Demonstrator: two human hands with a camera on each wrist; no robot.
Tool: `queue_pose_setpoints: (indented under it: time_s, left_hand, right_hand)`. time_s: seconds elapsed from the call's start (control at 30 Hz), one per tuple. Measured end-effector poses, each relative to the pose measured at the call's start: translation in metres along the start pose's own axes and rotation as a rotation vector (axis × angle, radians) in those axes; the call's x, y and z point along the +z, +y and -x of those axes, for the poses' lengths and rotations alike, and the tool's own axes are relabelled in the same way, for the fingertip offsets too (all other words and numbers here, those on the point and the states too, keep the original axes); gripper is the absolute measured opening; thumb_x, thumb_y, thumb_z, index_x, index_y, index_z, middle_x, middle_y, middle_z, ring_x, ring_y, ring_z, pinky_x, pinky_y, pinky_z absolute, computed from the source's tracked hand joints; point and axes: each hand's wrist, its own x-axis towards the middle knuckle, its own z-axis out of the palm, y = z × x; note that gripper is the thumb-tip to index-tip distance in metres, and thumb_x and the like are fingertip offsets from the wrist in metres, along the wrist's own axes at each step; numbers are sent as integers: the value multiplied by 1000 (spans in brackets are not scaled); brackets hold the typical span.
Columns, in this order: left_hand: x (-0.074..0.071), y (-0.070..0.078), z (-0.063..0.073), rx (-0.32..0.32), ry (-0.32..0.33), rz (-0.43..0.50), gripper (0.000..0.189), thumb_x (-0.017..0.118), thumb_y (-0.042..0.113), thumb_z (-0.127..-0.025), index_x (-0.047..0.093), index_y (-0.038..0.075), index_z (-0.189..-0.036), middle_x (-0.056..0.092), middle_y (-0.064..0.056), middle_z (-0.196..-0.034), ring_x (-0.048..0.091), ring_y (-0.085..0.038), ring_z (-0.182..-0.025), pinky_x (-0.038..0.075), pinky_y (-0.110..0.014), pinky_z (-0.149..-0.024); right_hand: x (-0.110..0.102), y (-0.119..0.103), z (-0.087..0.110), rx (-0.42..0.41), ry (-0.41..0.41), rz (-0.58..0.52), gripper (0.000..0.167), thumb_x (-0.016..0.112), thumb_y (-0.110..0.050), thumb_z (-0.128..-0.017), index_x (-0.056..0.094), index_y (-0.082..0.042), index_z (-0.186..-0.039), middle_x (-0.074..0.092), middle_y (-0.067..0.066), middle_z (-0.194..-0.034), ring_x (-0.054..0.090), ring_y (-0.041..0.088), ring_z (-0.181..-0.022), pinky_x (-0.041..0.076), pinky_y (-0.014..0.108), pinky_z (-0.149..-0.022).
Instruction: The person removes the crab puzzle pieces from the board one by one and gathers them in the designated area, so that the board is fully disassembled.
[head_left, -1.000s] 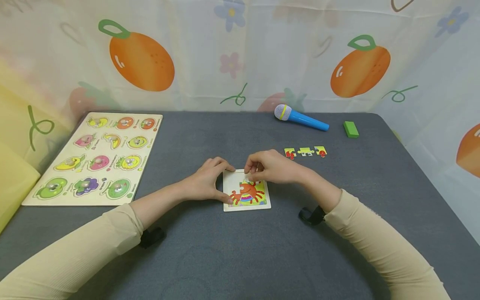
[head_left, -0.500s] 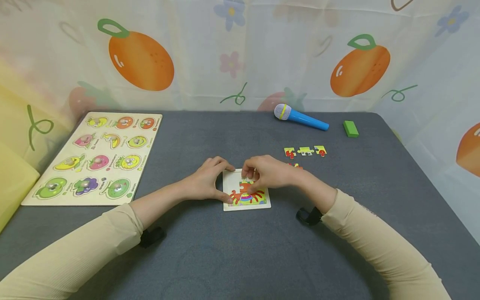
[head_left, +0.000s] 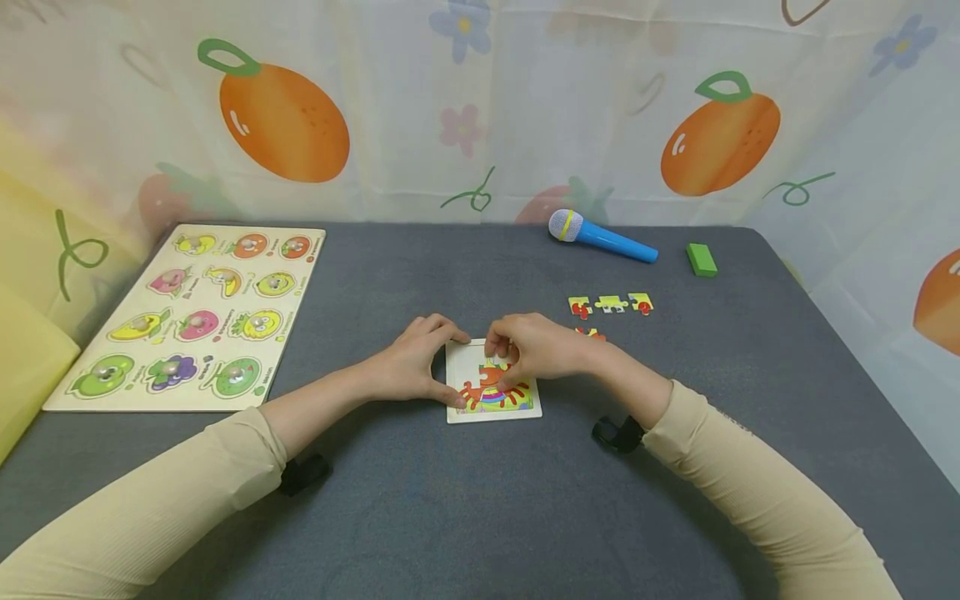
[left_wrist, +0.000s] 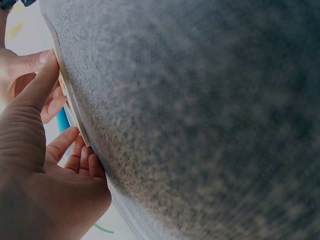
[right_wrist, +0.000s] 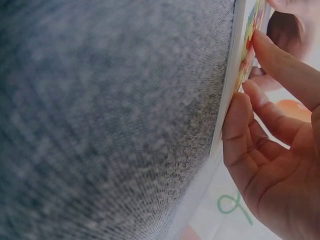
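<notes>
A small square jigsaw board (head_left: 464,360) with a red crab picture lies on the grey table. My left hand (head_left: 412,362) grips its left side, thumb at the lower corner and fingers at the upper one. Over the upper right of the board, my right hand (head_left: 543,346) has thumb and curled fingers around a yellow puzzle piece (head_left: 491,363), partly hidden beneath them. In the right wrist view, the right thumb (right_wrist: 270,55) touches the picture and other fingertips meet the board edge. The left wrist view shows the left fingers (left_wrist: 62,145) against the board's edge.
Several loose puzzle pieces (head_left: 611,303) lie behind the right hand, one partly hidden (head_left: 590,332) by its wrist. Further back are a blue toy microphone (head_left: 611,239) and a green block (head_left: 702,259). A large fruit puzzle board (head_left: 195,317) lies at the left. A printed curtain (head_left: 525,108) stands behind.
My right hand has lowered slightly toward me over the board, its thumb shifting down onto the crab picture, which uncovered a red piece behind the wrist. The left hand stays put.
</notes>
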Motion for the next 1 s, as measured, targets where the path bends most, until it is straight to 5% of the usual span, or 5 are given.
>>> queue_pose_setpoints:
  time_s: [1.0]
  left_hand:
    - [0, 1, 0, 1, -1, 1, 79, 89, 38, -69, 54, 7, -133, 49, -12, -133, 42, -29, -120, 38, -48, -102]
  right_hand:
    - [0, -1, 0, 15, -17, 6, 39, 86, -20, -76, 63, -10, -106, 60, 5, -95, 54, 15, -83, 46, 24, -73]
